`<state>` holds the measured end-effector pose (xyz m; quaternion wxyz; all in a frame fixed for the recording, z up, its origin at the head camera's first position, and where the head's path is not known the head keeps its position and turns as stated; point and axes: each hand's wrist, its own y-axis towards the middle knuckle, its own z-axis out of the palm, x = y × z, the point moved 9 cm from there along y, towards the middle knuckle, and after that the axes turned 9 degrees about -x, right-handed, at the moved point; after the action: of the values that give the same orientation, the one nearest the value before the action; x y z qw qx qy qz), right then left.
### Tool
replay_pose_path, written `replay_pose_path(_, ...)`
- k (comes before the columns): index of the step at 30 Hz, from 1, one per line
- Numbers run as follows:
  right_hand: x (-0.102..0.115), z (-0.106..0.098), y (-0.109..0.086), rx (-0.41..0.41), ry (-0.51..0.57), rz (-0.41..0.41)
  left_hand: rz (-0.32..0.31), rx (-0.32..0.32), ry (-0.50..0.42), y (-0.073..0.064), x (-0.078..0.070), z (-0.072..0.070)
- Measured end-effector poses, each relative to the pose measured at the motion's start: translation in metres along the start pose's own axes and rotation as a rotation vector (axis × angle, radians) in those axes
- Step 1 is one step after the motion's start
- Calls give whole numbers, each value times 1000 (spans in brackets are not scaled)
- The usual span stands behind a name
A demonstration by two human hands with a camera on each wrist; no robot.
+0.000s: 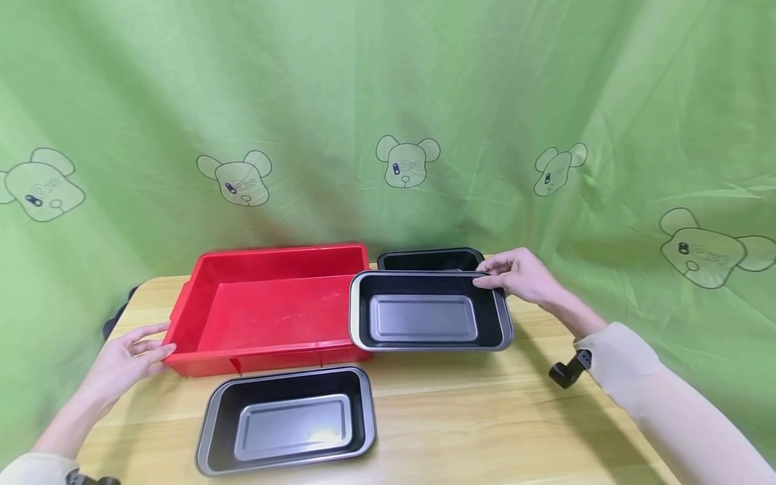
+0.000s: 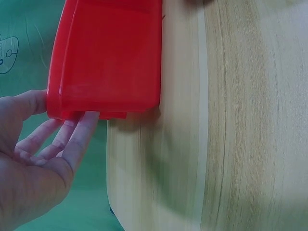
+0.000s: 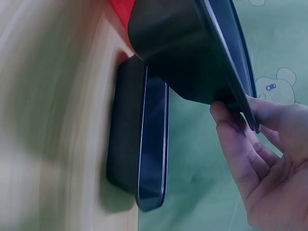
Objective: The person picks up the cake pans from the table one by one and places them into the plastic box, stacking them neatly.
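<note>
My right hand pinches a dark loaf pan by its right end, thumb and fingers on either side of the rim. In the right wrist view, that pan is raised above another loaf pan standing at the table's back edge. The raised pan's left end overlaps the right side of a red plastic tray in the head view. At the tray's left end, my left hand grips the rim, thumb on top and fingers against the outer wall. The tray's inside shows bare red.
A third loaf pan lies on the wooden table in front of the tray. Behind the table hangs a green curtain printed with bear heads, close to the back edge.
</note>
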<state>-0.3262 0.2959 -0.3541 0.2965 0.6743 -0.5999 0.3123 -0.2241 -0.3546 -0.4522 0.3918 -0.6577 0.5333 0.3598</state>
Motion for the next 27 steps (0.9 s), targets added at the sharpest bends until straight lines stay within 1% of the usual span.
replay_pose_path(4,8,7,6,4,3,-12,1,3,-3,1,0,0)
replay_pose_path(9,21,18,14,6,50,-42,-6,2,10,1,2,0)
replay_pose_path(13,30,24,20,-6,63,-48,-8,4,20,1,3,0)
replay_pose_path(22,43,45,38,8,108,-61,-13,5,31,1,2,-1)
replay_pose_path(27,55,58,45,18,120,-72,-8,1,28,1,2,-1)
